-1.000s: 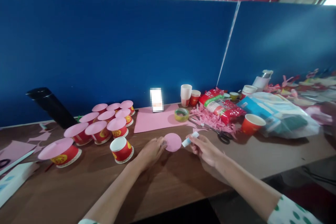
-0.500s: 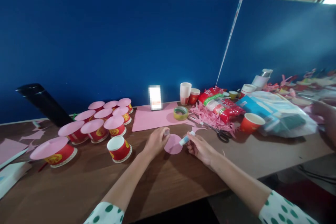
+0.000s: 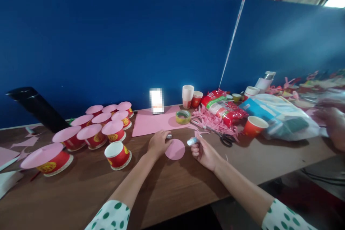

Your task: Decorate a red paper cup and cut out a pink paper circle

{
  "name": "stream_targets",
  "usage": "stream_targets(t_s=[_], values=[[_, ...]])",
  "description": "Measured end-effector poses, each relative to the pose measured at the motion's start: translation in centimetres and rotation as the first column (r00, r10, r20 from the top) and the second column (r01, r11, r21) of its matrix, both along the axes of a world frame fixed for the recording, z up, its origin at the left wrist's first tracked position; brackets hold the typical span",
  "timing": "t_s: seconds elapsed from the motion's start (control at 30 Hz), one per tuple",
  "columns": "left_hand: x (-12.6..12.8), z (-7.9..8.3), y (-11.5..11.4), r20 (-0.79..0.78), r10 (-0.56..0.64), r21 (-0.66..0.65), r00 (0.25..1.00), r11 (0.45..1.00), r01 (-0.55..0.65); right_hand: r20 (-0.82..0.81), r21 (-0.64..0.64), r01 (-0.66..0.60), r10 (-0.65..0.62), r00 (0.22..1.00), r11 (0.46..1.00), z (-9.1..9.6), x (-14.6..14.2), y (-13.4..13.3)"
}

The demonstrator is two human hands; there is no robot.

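Observation:
My right hand (image 3: 205, 151) is closed around a small white glue stick (image 3: 192, 141), its tip pointing left above the table. My left hand (image 3: 160, 144) is closed, with a small greyish cap (image 3: 169, 136) at its fingertips. Between the two hands a round pink paper disc (image 3: 175, 149) lies flat on the brown table, beside my left fingers. Left of my left hand stands a short red cup (image 3: 118, 155) with a white top, with no pink disc on it. Several similar red cups topped with pink discs (image 3: 90, 131) stand in rows further left.
Behind my hands lie a pink sheet (image 3: 153, 124), a tape roll (image 3: 183, 117) and a bright blurred-out object (image 3: 156, 101). Scissors (image 3: 226, 139), pink shreds, a red packet (image 3: 223, 107), paper cups (image 3: 255, 126) and a plastic bag (image 3: 285, 118) are right. Another person's hand (image 3: 332, 120) is far right.
The glue stick has turned in my right hand and come away from above the pink disc. My left hand has lowered a little to the table beside the disc.

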State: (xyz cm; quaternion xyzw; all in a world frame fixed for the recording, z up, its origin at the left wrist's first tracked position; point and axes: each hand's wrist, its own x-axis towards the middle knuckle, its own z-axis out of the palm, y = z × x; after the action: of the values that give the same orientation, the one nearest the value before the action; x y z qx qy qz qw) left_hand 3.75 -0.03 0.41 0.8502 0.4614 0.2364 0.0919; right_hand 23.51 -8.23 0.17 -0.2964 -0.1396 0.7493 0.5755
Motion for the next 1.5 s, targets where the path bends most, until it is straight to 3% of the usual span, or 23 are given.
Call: stream_targets(t_s=[0.17,0.33,0.57,0.7,0.93,1.07,1.2,1.4,1.5], values=[[-0.4,-0.5,-0.2,0.034,-0.034,0.030,0.999,0.999,0.033,0.025,0.034,0.017,-0.018,1.000,0.999,0.2,-0.1,-0.2],[-1.3,0.1,-2.2,0.084,-0.102,0.109,0.991,0.990,0.093,0.195,0.169,0.028,-0.061,0.979,0.985,0.1,-0.7,-0.7],[-2.9,0.8,-4.7,-0.018,-0.185,0.193,0.983,0.964,0.185,0.376,0.255,-0.018,-0.082,0.923,0.967,0.1,-1.4,-1.3],[-2.9,0.2,-4.0,-0.019,-0.207,0.128,0.978,0.970,0.208,0.379,0.250,-0.030,-0.070,0.923,0.968,0.4,-1.4,-1.3],[-2.5,0.5,-2.4,-0.002,-0.089,-0.007,0.996,0.996,0.089,0.343,0.231,-0.004,-0.077,0.936,0.973,0.3,-1.4,-1.0],[-2.8,1.6,-1.8,0.030,-0.037,0.046,0.999,0.998,0.035,0.321,0.220,-0.004,-0.068,0.945,0.975,0.3,-1.4,-1.0],[-3.1,2.2,-0.4,-0.035,0.055,0.070,0.998,0.996,-0.052,0.314,0.186,0.004,-0.063,0.947,0.982,0.5,-1.4,-1.1],[-2.9,1.2,1.4,-0.077,0.034,0.005,0.996,0.999,-0.034,0.319,0.194,0.004,-0.067,0.945,0.981,0.8,-1.4,-1.2],[-2.8,1.2,0.5,-0.018,0.050,0.091,0.999,0.995,-0.048,0.327,0.198,-0.006,-0.060,0.943,0.980,0.6,-1.3,-1.1]])
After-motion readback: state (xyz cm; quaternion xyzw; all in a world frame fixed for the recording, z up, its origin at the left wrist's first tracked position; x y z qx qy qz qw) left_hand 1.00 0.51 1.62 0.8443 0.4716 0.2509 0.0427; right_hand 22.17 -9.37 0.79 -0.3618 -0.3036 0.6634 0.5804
